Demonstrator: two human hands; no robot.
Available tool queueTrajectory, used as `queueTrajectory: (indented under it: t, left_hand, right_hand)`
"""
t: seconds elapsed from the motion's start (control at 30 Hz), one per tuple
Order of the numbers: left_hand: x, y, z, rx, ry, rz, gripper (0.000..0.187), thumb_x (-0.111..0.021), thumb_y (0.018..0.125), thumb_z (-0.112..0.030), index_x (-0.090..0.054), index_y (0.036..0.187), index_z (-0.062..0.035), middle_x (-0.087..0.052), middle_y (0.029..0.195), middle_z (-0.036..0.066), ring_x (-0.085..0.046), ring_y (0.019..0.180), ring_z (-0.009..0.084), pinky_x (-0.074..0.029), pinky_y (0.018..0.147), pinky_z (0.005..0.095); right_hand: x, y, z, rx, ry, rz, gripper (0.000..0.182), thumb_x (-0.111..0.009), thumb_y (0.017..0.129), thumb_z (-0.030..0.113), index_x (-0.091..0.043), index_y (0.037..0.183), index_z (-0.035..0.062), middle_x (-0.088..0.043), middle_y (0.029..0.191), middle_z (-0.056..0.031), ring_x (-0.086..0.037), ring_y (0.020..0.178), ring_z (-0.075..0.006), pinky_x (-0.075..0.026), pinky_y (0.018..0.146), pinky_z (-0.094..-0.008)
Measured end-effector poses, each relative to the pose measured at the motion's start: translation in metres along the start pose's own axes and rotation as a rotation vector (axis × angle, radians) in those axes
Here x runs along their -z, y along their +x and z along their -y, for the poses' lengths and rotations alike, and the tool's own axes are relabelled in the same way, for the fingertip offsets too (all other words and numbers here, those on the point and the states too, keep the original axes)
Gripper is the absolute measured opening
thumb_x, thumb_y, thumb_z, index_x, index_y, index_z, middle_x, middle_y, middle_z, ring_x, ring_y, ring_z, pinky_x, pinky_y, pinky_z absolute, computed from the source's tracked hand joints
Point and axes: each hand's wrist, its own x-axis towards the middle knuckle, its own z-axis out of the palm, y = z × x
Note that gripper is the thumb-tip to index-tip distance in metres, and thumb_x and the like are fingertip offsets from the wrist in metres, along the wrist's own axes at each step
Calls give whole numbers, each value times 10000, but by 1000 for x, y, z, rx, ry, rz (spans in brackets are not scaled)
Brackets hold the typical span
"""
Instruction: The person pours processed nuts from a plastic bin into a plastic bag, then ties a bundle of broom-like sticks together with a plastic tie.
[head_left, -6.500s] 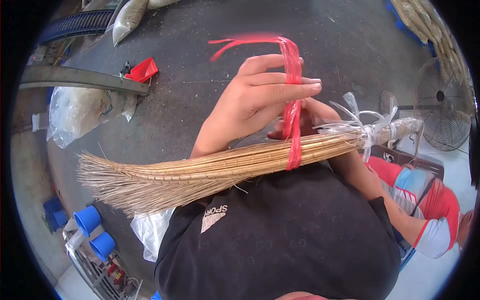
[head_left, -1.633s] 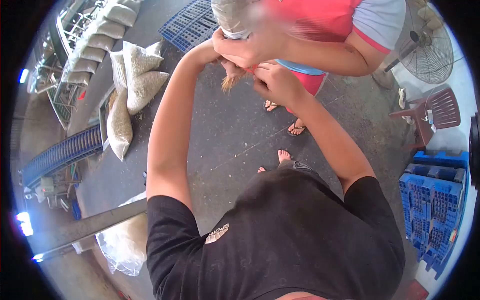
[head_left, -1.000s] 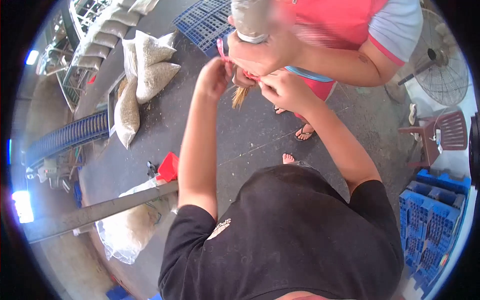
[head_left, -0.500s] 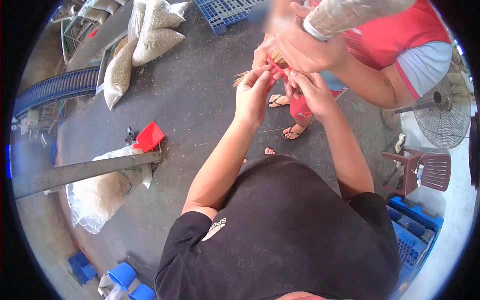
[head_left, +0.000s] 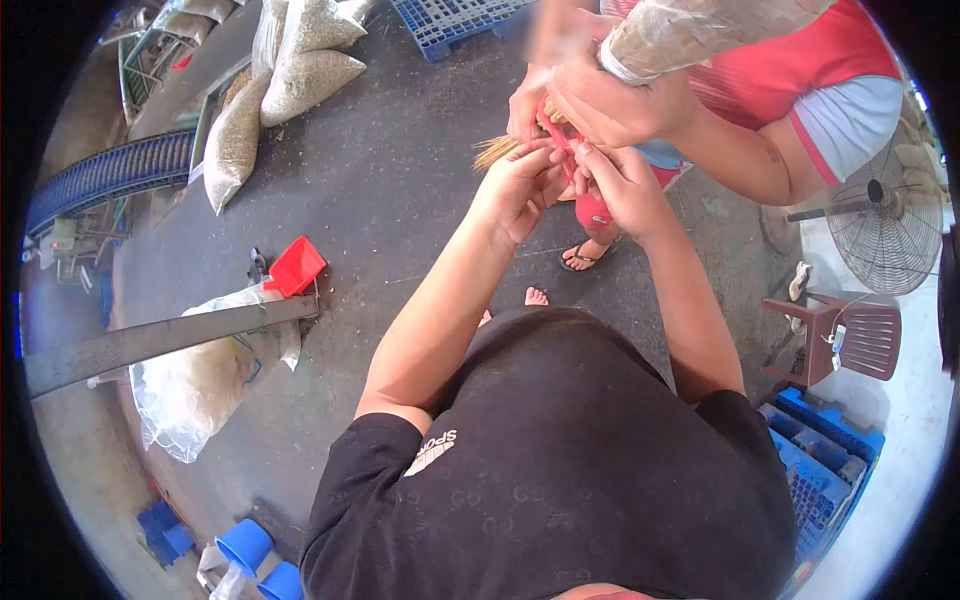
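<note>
A red strip is wound about a bundle of straw-like bristles. My left hand pinches the strip from the left. Close by on the right, my right hand pinches it too, thumb and fingers together. Just beyond my hands, a co-worker's two hands hold the bundle, with a wrapped, pale thick shaft rising to the upper right. The co-worker's fingers partly hide the bristles.
Filled sacks lie at the upper left, near a curved roller conveyor. A red dustpan is beside a metal beam. At the right stand a fan, a brown chair and blue crates.
My left hand has turned, showing more of its palm, and sits slightly lower. More bristles show at the left of the bundle. The view has shifted slightly.
</note>
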Motion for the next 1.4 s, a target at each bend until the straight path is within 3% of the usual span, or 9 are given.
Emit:
queueTrajectory:
  t: [0.23, 0.47, 0.53, 0.67, 0.83, 0.9, 1.03, 1.17, 1.4]
  left_hand:
    - [6, 12, -12, 113, 181, 21, 132, -634, 923, -156, -623, 1052, -130, -653, 916, -40, -608, 829, 81, -502, 847, 406]
    - [3, 11, -10, 143, 110, 121, 131, -567, 939, -187, -631, 1028, -116, -643, 926, 7, -603, 854, 129, -472, 822, 416]
    - [-4, 0, -14, 103, -74, 224, 165, -534, 945, -210, -632, 1030, -108, -643, 964, 34, -596, 916, 157, -461, 847, 425]
    - [4, 14, -8, 12, 246, -44, 192, -549, 940, -230, -640, 1039, -93, -648, 1032, 33, -590, 989, 158, -451, 880, 422]
    - [13, 13, -10, -76, 350, -154, 183, -573, 960, -185, -654, 1047, -46, -682, 966, 25, -642, 856, 139, -505, 742, 312]
    - [14, 11, -16, -326, 874, -240, 207, -581, 971, -195, -666, 982, -6, -675, 854, 18, -621, 721, 115, -496, 650, 256]
    - [30, -3, -34, -477, 1305, -280, 252, -561, 991, -216, -623, 860, -10, -565, 730, -21, -507, 634, 73, -423, 580, 229]
    - [33, -45, -36, -320, 845, -137, 271, -511, 1013, -207, -535, 786, -63, -418, 670, -59, -364, 594, 37, -288, 530, 219]
    - [35, -83, -40, -421, 882, -127, 280, -499, 1016, -197, -535, 774, -62, -406, 670, -62, -351, 601, 36, -280, 545, 221]
  right_hand:
    - [4, -3, -12, 33, -223, 78, 238, -477, 1019, 178, -603, 959, -15, -599, 776, -38, -543, 649, -80, -447, 588, -238]
    - [-1, -6, -19, 22, -32, 24, 274, -466, 1026, 168, -560, 1184, -35, -656, 850, -85, -578, 641, -98, -463, 613, -242]
    - [-2, -8, -17, -1, -98, 9, 265, -460, 1025, 182, -579, 1106, -42, -644, 818, -77, -589, 624, -108, -463, 600, -256]
    - [-6, -2, -32, 65, -213, 7, 267, -463, 1018, 186, -591, 931, -31, -584, 686, -45, -600, 592, -116, -460, 567, -283]
    - [-10, 0, -29, 129, -271, -66, 264, -472, 1009, 170, -564, 839, -9, -546, 616, -30, -589, 551, -118, -447, 525, -294]
    - [-10, 1, -36, 139, -235, -86, 266, -472, 1006, 164, -558, 821, -6, -545, 605, -30, -583, 530, -124, -444, 509, -296]
    - [6, 31, -56, 199, -206, -278, 176, -538, 978, 163, -586, 933, -1, -583, 708, -51, -621, 682, -120, -452, 576, -297]
    - [26, 107, -66, 277, -351, -67, 202, -542, 962, 192, -584, 914, 1, -578, 719, -66, -613, 700, -152, -455, 597, -315]
    - [35, 171, -82, 227, -320, 135, 248, -548, 934, 244, -581, 880, 4, -569, 739, -91, -597, 732, -208, -461, 634, -348]
